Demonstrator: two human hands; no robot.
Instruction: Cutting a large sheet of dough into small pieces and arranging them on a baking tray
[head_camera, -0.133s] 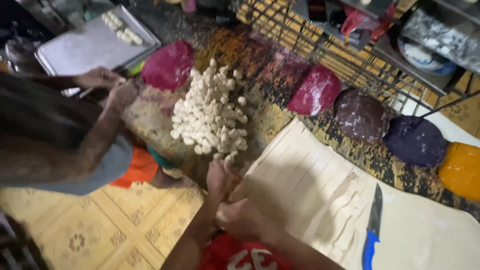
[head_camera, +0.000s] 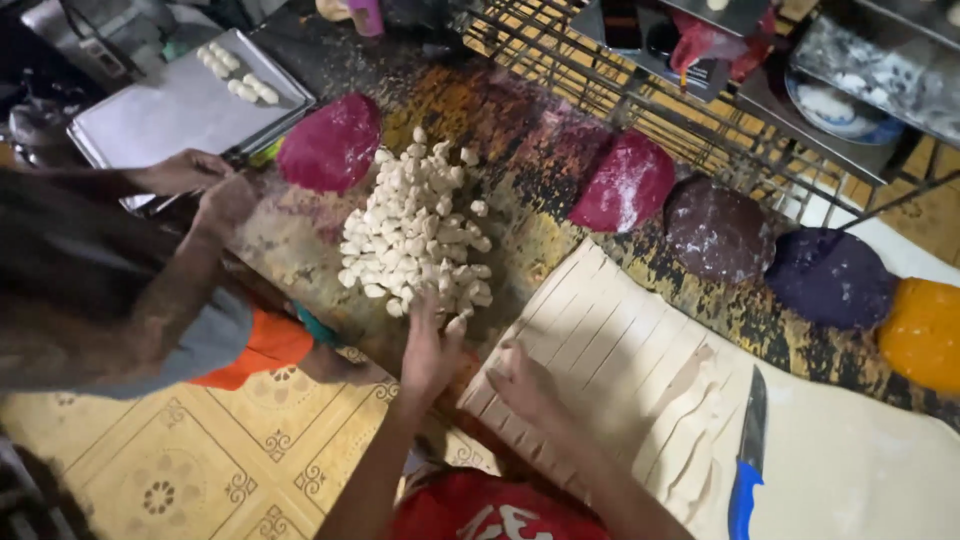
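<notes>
Pale dough pieces (head_camera: 418, 232) lie heaped on the bench (head_camera: 300, 250), just beyond the left hand (head_camera: 430, 350), whose spread fingers touch the pile's near edge with one piece at the fingertips. The right hand (head_camera: 522, 382) rests flat and open beside it on the near-left corner of the cream dough sheet (head_camera: 640, 370), cut into strips. A blue-handled knife (head_camera: 745, 460) lies on the sheet to the right. Coloured dough rounds (head_camera: 628, 182) line the far side. At far left, another person's hands (head_camera: 205, 185) work beside a metal tray (head_camera: 170, 105)
</notes>
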